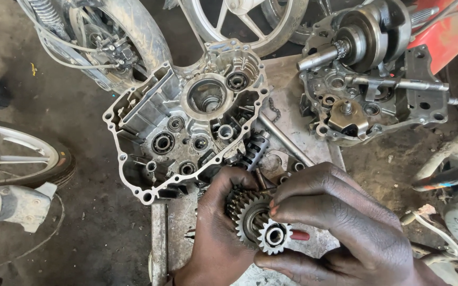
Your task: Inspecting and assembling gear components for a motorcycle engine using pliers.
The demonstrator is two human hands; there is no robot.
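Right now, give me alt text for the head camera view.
Two bare hands, left hand and right hand, hold a stack of gears over a metal bench. Behind lie an open engine case half and another holding a crankshaft.

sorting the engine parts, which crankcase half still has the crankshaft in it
The right crankcase half, darker and beside the red panel; its crankshaft sticks up. The pale left half shows only empty bearing holes.

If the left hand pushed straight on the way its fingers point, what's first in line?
Probably the shift drum lying beside the open crankcase half; the left hand, cupping the gear cluster, points up toward it. Depth is unclear.
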